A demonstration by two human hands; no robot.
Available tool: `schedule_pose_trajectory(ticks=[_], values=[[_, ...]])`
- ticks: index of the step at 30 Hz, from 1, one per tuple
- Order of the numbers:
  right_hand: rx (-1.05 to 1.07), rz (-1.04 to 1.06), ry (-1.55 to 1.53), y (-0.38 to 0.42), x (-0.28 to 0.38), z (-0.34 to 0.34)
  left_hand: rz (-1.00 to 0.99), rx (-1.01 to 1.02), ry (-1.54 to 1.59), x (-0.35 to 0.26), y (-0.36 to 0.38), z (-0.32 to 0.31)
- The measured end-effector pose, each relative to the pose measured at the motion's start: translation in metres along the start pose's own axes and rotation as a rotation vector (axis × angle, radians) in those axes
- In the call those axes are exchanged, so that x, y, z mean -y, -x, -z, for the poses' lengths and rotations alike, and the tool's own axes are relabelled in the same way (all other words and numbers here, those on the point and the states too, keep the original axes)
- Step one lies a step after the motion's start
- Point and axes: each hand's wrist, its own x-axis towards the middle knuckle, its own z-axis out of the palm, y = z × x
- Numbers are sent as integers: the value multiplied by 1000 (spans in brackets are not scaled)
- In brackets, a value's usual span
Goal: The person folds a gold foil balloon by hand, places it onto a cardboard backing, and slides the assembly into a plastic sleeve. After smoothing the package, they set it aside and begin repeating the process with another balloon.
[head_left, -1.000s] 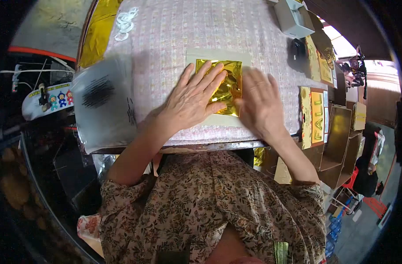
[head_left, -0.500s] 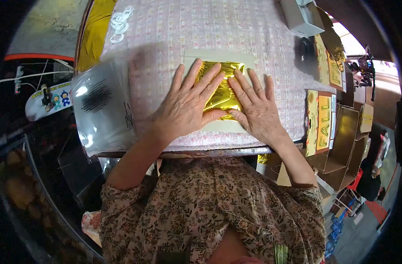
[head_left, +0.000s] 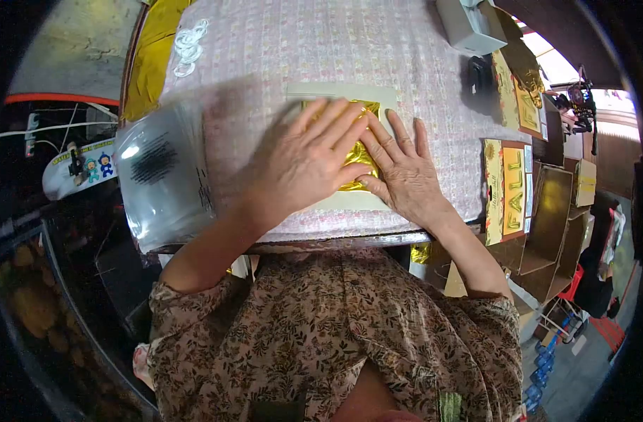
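Note:
A folded sheet of shiny gold foil (head_left: 358, 156) lies on a pale grey card (head_left: 328, 91) near the table's front edge. My left hand (head_left: 307, 160) is spread over the foil's left part, fingers straight and close together, slightly blurred. On the foil's right edge and the card rests my right hand (head_left: 408, 172), palm down with fingers apart. Both thumbs point inward over the lower part of the foil. Much of the foil is hidden beneath the hands.
A stack of clear plastic bags (head_left: 163, 176) lies at the table's left edge. White rings (head_left: 188, 46) are further back. A grey box (head_left: 472, 28), a black object (head_left: 480, 75) and yellow "FALL" packages (head_left: 508, 190) line the right side, beside open cardboard boxes (head_left: 552, 211).
My left hand has shifted right across the foil, and its fingers have drawn together. My right hand stays nearly where it was. The view has moved slightly.

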Motion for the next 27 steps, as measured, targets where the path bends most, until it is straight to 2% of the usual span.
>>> schedule_pose_trajectory(ticks=[4,13,15,16,17,19,20,22,23,25,27], values=[[-18,-3,-13,1,0,-2,-43,-142,227,3,-7,-29],[22,4,-38,-1,-1,11,-2,-43,215,3,-1,-39],[144,-17,-293,-6,-12,31,13,-47,199,3,-1,-41],[62,-54,-497,-11,-20,42,15,-48,202,2,-1,-42],[-153,-130,-708,-19,-22,49,12,-45,207,2,0,-43],[-201,-355,-595,-49,-26,68,1,-54,202,2,0,-43],[-203,-362,-596,-67,-24,67,-12,-68,193,2,-2,-43],[-263,-98,-471,-107,-15,62,-26,-81,186,3,-3,-42],[-263,-101,-472,-125,-17,50,-18,-62,189,3,-2,-41],[-197,161,-367,-155,-18,26,-7,-46,189,3,-2,-38],[-153,160,-385,-165,-14,25,30,-16,247,2,-1,-36]])
